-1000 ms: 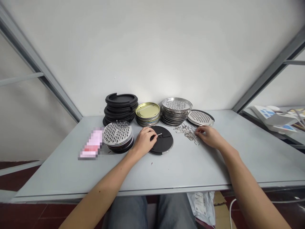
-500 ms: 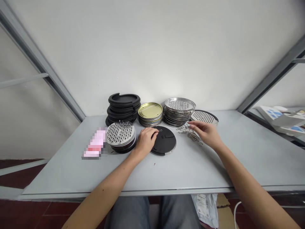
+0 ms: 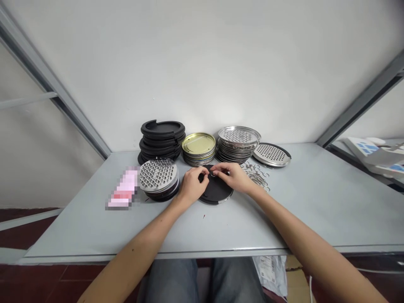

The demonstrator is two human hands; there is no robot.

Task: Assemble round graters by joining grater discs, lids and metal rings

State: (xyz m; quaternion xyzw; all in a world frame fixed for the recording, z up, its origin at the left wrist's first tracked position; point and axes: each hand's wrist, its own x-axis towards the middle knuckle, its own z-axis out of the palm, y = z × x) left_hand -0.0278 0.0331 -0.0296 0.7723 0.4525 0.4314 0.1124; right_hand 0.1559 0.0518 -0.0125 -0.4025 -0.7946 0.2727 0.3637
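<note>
Mid-frame, the right hand (image 3: 236,176) pinches a ring (image 3: 213,176) near the left hand (image 3: 191,184), whose grip I cannot tell; likely joining, next needing fine alignment.

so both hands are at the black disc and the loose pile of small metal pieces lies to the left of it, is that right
Not quite: the pile of small metal pieces lies to the right of the black disc, as the head view shows. The left hand and right hand are at the disc.
</note>
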